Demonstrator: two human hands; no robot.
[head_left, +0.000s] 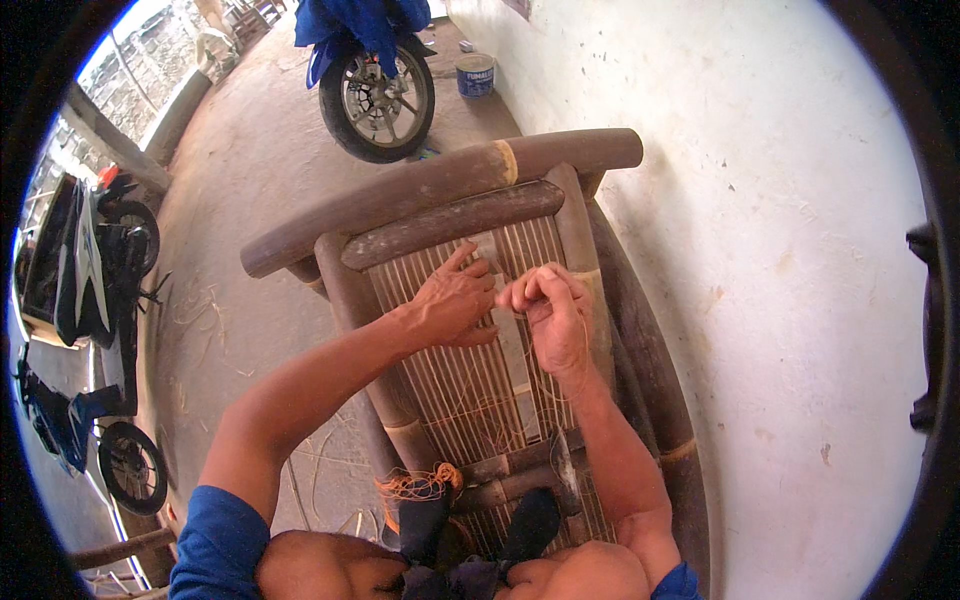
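In front of me stands a brown bamboo chair frame (pixel 400 185) with a panel of thin bamboo slats (pixel 465 385) between its side poles. My left hand (pixel 455 303) lies over the slats near the upper end, fingers apart. Beside it, my right hand (pixel 555 315) is closed in a pinch, with a thin strand (pixel 588 350) trailing from it past the wrist. A gap between the slats runs below the two hands. Fine reddish string crosses the slats lower down. Orange string (pixel 425 484) is bundled round the lower left pole, near my feet.
A white wall (pixel 800 300) rises close on the right. Beyond the chair are a motorcycle wheel (pixel 377 105) and a blue bucket (pixel 475 75). More motorcycles (pixel 95 270) stand at the left. Loose strips (pixel 325 465) lie on the concrete floor.
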